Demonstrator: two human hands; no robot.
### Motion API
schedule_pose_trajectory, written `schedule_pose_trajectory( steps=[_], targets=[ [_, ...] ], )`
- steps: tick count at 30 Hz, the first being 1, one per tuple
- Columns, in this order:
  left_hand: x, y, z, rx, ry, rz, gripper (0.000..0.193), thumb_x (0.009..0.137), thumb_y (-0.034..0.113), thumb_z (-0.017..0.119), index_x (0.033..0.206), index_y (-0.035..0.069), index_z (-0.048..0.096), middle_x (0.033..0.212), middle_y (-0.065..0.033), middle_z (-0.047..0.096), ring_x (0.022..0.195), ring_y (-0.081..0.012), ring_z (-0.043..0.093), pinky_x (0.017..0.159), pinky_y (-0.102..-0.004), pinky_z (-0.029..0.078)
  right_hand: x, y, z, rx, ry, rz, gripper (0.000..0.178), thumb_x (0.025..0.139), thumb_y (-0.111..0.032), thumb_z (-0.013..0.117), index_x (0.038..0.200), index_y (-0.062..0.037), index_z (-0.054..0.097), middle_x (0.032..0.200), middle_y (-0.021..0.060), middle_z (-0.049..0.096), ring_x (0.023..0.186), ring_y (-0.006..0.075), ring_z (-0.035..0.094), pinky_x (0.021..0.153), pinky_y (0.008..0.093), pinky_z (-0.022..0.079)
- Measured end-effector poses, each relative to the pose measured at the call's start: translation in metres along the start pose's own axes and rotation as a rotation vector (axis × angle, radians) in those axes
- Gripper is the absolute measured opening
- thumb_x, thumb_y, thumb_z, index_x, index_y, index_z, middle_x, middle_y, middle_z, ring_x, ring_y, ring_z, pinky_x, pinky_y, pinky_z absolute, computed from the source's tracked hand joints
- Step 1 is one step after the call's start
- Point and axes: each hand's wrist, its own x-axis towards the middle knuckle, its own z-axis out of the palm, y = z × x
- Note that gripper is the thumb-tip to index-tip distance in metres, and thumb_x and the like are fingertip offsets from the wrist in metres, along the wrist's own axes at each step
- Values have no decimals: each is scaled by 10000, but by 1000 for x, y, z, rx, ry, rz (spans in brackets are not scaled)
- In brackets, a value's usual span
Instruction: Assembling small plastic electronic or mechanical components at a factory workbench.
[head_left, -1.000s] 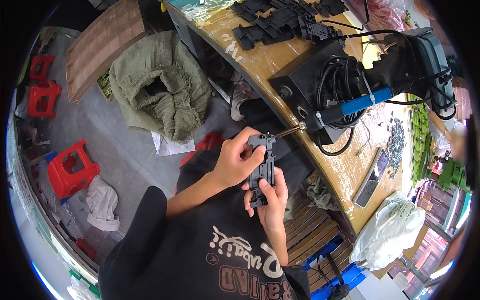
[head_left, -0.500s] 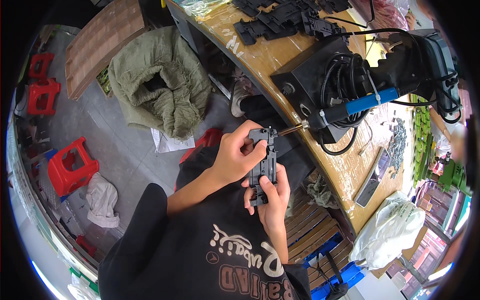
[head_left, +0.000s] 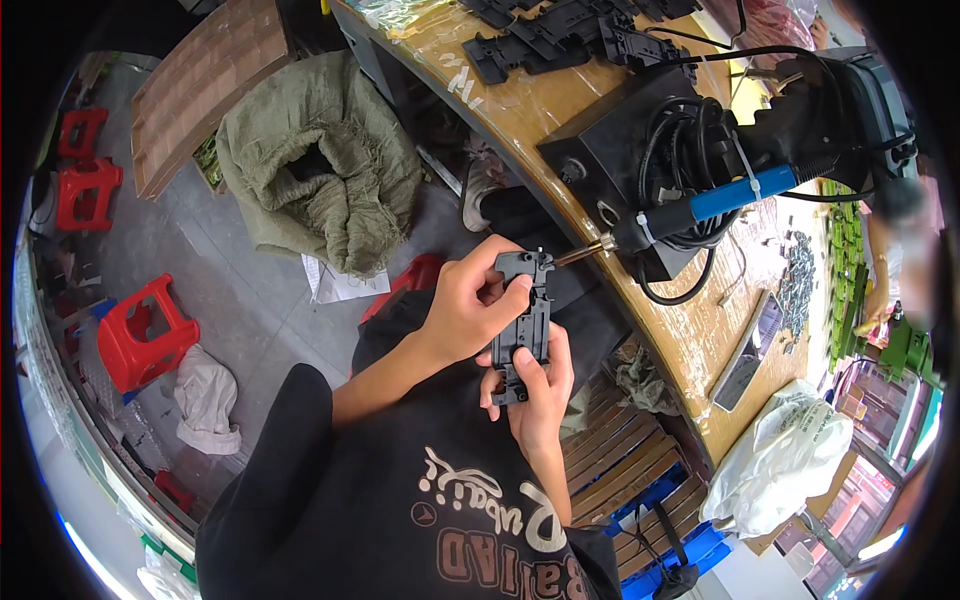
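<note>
Both hands grip one long black plastic molded part (head_left: 520,340) above my lap. My left hand (head_left: 465,305) pinches its far end, thumb laid on the upper face. Lower down, my right hand (head_left: 542,390) holds the near end, with its thumb on the face and fingers wrapped underneath. A soldering iron (head_left: 715,208) with a blue and black handle is fixed beside the bench edge. Its metal tip points left and reaches the part's far right corner; whether it touches cannot be made out.
The iron rests by a black metal box (head_left: 610,165) with coiled black cable. Several similar black parts (head_left: 540,45) lie at the wooden bench's (head_left: 680,340) far end. Small dark pieces (head_left: 797,280) and a white plastic bag (head_left: 785,460) are to the right. A green sack (head_left: 320,160) and red stools (head_left: 148,332) stand left.
The black part and both hands have shifted very slightly left and away from me. My grip looks the same. At the far right, another person's arm has come lower into view.
</note>
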Motion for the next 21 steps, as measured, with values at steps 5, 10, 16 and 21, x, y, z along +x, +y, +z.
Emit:
schedule_pose_trajectory(
  steps=[5, 10, 16, 21],
  targets=[
    [1, -6, 0, -13, -20, 7, 126, 772, 66, 551, 866, 2, 497, 532, 29, 456, 456, 1, 357, 400, -183, 277, 6, 4, -2, -12, 8, -20, 257, 852, -130, 444, 1036, 6, 326, 768, 226, 550, 420, 233, 523, 302, 240, 368],
    [0, -14, -1, -76, -44, -68, 143, 787, 72, 537, 903, -6, 504, 577, 32, 475, 487, -4, 376, 419, -177, 295, 7, 7, -6, -24, -6, -3, 235, 859, -123, 436, 1029, 1, 334, 772, 224, 552, 430, 225, 524, 311, 238, 364],
    [-6, -18, 1, -142, -199, -171, 143, 835, 82, 462, 931, -9, 516, 700, 13, 508, 598, -20, 432, 526, -181, 373, 2, 12, -16, -22, -14, 1, 223, 864, -127, 435, 1027, -6, 343, 778, 215, 556, 442, 213, 528, 316, 233, 367],
    [-21, -41, 13, -132, -198, -196, 142, 863, 113, 421, 906, 19, 517, 687, 9, 516, 567, -30, 446, 502, -197, 383, -7, 22, -36, -28, -3, 5, 226, 866, -124, 434, 1042, -6, 354, 785, 207, 556, 451, 204, 529, 323, 232, 370]
  ],
)
